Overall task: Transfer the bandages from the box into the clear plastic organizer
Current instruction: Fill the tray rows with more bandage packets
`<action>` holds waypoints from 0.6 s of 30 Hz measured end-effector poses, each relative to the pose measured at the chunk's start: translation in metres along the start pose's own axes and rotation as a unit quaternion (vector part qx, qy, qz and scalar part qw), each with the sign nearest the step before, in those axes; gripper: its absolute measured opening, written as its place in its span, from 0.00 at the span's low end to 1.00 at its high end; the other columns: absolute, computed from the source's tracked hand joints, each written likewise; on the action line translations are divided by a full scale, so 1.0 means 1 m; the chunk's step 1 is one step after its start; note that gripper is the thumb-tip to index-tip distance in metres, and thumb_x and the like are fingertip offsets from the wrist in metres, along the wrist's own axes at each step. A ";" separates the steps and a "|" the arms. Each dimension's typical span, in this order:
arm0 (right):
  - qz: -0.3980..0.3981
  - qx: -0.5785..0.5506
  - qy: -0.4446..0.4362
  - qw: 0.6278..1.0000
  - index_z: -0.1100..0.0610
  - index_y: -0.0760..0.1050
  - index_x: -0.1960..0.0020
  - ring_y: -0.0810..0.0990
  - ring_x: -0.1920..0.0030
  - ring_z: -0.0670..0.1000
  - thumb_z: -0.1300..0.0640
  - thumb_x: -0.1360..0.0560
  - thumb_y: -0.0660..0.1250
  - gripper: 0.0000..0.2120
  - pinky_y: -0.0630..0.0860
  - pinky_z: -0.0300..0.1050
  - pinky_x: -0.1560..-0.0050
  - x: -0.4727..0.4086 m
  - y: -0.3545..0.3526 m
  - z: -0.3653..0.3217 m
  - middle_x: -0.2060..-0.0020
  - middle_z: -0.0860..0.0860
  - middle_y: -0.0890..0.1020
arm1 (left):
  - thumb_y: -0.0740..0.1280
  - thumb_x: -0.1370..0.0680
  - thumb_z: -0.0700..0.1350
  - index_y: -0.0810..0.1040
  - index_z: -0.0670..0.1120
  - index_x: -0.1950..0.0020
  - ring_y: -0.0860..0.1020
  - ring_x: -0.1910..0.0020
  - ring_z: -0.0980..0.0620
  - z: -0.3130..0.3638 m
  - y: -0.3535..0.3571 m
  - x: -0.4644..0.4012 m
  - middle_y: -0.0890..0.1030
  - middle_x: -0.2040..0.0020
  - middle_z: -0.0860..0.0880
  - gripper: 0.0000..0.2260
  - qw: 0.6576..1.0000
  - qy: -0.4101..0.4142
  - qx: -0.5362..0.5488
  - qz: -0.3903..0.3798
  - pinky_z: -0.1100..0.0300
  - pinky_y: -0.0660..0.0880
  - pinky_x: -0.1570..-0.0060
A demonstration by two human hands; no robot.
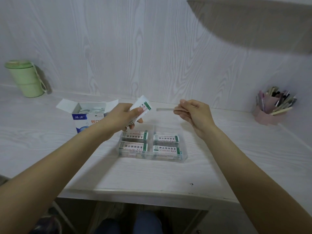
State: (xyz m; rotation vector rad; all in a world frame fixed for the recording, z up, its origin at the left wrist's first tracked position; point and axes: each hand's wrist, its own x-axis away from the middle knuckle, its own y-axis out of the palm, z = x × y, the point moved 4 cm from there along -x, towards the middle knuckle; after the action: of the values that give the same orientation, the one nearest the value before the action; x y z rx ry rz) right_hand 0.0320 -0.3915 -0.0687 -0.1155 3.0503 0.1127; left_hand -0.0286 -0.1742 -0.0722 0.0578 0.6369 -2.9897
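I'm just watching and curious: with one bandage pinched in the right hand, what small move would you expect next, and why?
Probably the right hand lowers its single bandage into the organizer. The strip hangs in the air above the tray, four stacks already lie in the near compartments, and the far ones look empty. The left hand holds more bandages ready.

Soft, dim, even light. A broad grey shadow crosses the pale wood-grain wall (135,48) at its upper right. Wide-angle bending curves the wall's edges; a bluish cast and slight blur throughout.
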 end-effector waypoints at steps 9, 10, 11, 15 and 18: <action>-0.065 0.441 -0.049 0.894 0.61 0.82 0.55 0.74 0.67 0.41 0.68 0.30 0.71 0.05 0.69 0.25 0.69 -0.017 0.007 0.026 0.69 0.47 0.77 | 0.60 0.19 0.48 0.75 0.46 0.45 0.72 0.73 0.56 -0.003 0.009 -0.007 0.81 0.62 0.51 0.08 1.000 -0.010 0.011 -0.024 0.63 0.65 0.73; -0.069 0.457 -0.052 0.885 0.62 0.82 0.55 0.74 0.67 0.41 0.68 0.29 0.70 0.05 0.69 0.26 0.69 -0.018 0.009 0.027 0.69 0.47 0.77 | 0.60 0.19 0.47 0.75 0.45 0.45 0.72 0.73 0.55 -0.003 0.009 -0.007 0.81 0.62 0.51 0.08 1.000 -0.010 0.010 -0.027 0.63 0.64 0.73; -0.075 0.477 -0.056 0.874 0.63 0.82 0.55 0.75 0.66 0.43 0.69 0.29 0.70 0.05 0.70 0.28 0.67 -0.019 0.012 0.029 0.67 0.49 0.79 | 0.60 0.19 0.47 0.75 0.45 0.45 0.72 0.73 0.55 -0.004 0.010 -0.009 0.81 0.62 0.51 0.08 0.999 -0.010 0.010 -0.029 0.63 0.64 0.74; -0.096 0.572 -0.056 0.813 0.57 0.83 0.55 0.81 0.55 0.51 0.66 0.30 0.70 0.08 0.76 0.42 0.57 -0.020 0.021 0.036 0.57 0.52 0.84 | 0.59 0.19 0.47 0.75 0.45 0.45 0.72 0.73 0.56 -0.006 0.011 -0.011 0.81 0.62 0.51 0.08 0.999 -0.011 0.008 -0.034 0.64 0.64 0.74; -0.113 0.614 -0.053 0.780 0.54 0.83 0.53 0.81 0.52 0.52 0.65 0.29 0.70 0.08 0.73 0.42 0.58 -0.021 0.024 0.037 0.56 0.52 0.84 | 0.59 0.19 0.47 0.75 0.45 0.45 0.72 0.74 0.55 -0.007 0.012 -0.012 0.81 0.62 0.52 0.08 1.000 -0.003 0.008 -0.028 0.64 0.64 0.75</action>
State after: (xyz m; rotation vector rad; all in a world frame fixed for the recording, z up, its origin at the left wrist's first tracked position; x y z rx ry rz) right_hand 0.0541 -0.3632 -0.1015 -0.3322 2.3271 -1.7188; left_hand -0.0151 -0.1814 -0.0823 0.0333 0.6234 -3.0470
